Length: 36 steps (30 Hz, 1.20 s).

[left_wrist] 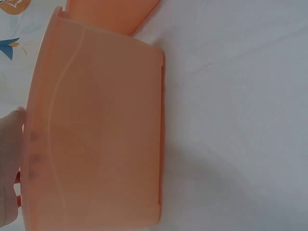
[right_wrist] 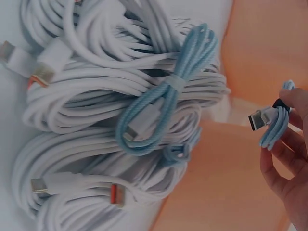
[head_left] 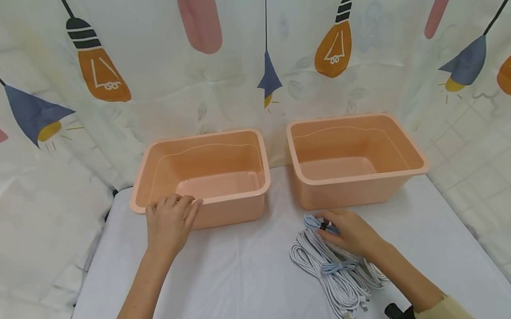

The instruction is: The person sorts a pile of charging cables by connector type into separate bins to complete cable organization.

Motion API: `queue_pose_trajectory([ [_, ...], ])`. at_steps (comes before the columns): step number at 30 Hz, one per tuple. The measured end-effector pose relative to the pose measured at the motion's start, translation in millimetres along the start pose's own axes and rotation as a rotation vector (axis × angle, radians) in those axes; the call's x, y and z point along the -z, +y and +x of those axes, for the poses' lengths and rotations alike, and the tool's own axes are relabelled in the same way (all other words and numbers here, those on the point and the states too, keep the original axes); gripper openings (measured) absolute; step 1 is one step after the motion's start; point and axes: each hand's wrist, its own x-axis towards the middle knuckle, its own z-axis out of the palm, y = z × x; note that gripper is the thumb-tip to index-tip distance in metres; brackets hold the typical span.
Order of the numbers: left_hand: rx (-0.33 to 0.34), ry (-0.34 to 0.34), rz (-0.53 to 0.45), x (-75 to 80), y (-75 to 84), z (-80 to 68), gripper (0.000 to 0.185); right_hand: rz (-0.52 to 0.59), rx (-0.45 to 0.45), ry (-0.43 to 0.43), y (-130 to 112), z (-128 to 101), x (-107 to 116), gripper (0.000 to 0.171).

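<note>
Two orange plastic bins stand side by side at the back of the table. My left hand (head_left: 173, 205) grips the front rim of the left bin (head_left: 198, 150), fingers hooked over its edge; the left wrist view shows that bin's wall (left_wrist: 96, 134) with my hand (left_wrist: 9, 163) at its rim. My right hand (head_left: 330, 224) pinches a small coiled light blue cable (right_wrist: 272, 122) with a black tie, just in front of the right bin (head_left: 361, 190). Under and beside it lies a pile of coiled white cables (head_left: 329, 266) (right_wrist: 96, 96), with another blue cable (right_wrist: 159, 106) on top.
A white cloth covers the table (head_left: 249, 274), its edges close at left and right. A curtain printed with lamps (head_left: 244, 51) hangs right behind the bins. Both bins look empty inside.
</note>
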Motion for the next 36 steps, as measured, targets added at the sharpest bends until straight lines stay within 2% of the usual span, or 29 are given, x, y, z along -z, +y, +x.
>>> queue_pose_trajectory([
  [7,0.012,-0.027,0.01,2.3,1.0,0.3,0.029,0.008,0.025,0.001,-5.4,17.9,8.7,0.022],
  [11,0.022,-0.037,0.003,3.2,1.1,0.8,0.03,0.044,0.071,0.026,-7.4,28.8,13.3,0.019],
  [19,0.046,-0.053,-0.013,4.9,1.6,1.5,0.032,0.043,0.185,0.093,-10.2,48.7,19.2,0.019],
  [30,0.056,-0.042,-0.03,3.0,2.8,-0.5,0.031,0.024,0.127,0.044,-17.3,76.9,30.6,0.017],
  [36,0.07,-0.059,-0.023,2.0,2.8,0.3,0.031,0.019,0.101,0.036,-22.1,95.4,37.2,0.025],
])
